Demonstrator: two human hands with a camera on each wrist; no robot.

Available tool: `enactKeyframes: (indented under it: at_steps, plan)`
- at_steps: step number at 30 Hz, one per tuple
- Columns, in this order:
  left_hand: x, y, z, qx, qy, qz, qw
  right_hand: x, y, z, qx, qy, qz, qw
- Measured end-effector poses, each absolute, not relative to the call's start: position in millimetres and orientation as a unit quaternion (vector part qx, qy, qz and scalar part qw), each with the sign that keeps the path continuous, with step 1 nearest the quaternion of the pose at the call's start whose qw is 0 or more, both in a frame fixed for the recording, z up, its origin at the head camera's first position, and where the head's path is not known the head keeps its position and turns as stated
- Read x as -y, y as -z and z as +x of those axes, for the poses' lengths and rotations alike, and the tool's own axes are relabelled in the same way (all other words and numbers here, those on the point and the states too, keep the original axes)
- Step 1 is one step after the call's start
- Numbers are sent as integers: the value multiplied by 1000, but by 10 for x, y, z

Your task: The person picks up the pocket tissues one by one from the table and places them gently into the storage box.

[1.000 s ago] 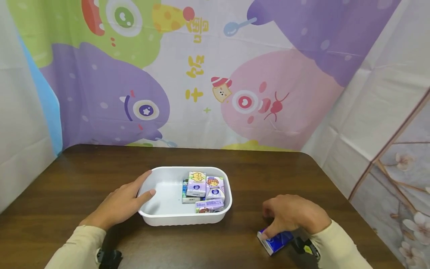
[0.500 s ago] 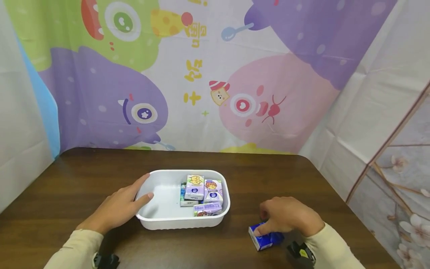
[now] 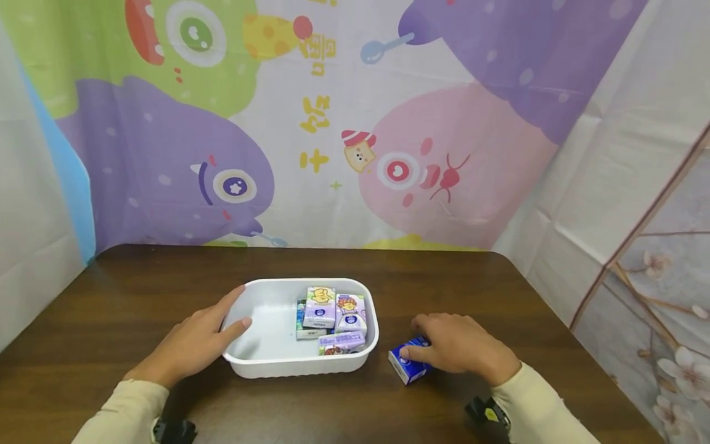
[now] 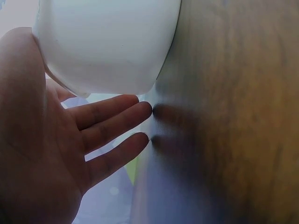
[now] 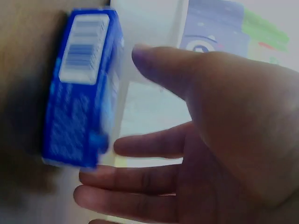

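My left hand (image 3: 191,342) rests against the left end of a white plastic basin (image 3: 299,365), thumb over the rim. In the left wrist view its fingers (image 4: 117,123) extend below the basin wall (image 4: 107,46), spread apart. My right hand (image 3: 463,345) is over a blue pocket tissue pack (image 3: 407,369) lying on the table right of the basin, its thumb across the pack's top. The right wrist view shows thumb and fingers (image 5: 149,140) extended and apart, close to the blue pack's barcode side (image 5: 79,93); whether the thumb touches it cannot be told.
Several tissue packs lie in the basin's right half: a purple-and-white one (image 3: 320,311) on top, another (image 3: 351,314) beside it, and one (image 3: 341,343) by the front wall. A printed cloth (image 3: 310,203) hangs behind the brown table (image 3: 310,413).
My right hand and the blue tissue pack have moved left and away from me, closer to the basin. My left hand has stayed at the basin's left end. The view has shifted slightly.
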State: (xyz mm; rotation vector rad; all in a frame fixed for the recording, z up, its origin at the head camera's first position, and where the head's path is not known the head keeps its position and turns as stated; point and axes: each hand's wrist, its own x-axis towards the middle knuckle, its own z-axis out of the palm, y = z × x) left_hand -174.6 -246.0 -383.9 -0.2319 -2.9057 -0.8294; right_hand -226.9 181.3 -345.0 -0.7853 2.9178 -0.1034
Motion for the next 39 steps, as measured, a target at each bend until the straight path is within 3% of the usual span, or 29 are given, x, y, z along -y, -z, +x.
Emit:
enactKeyframes:
  at_steps: [6, 12, 28, 39]
  plan:
    - [2456, 3833, -1754, 959, 271, -70, 49, -1844, 3397, -2243, -969, 29, -225, 102]
    - [2460, 3848, -1743, 958, 273, -68, 47, -1789, 3433, -2270, -963, 42, -248, 93]
    - [2468, 3858, -1759, 957, 272, -80, 57, -1744, 3527, -2324, -965, 72, -253, -6]
    - [2476, 3847, -1752, 958, 270, -77, 58, -1736, 3523, -2410, -943, 184, -271, -57]
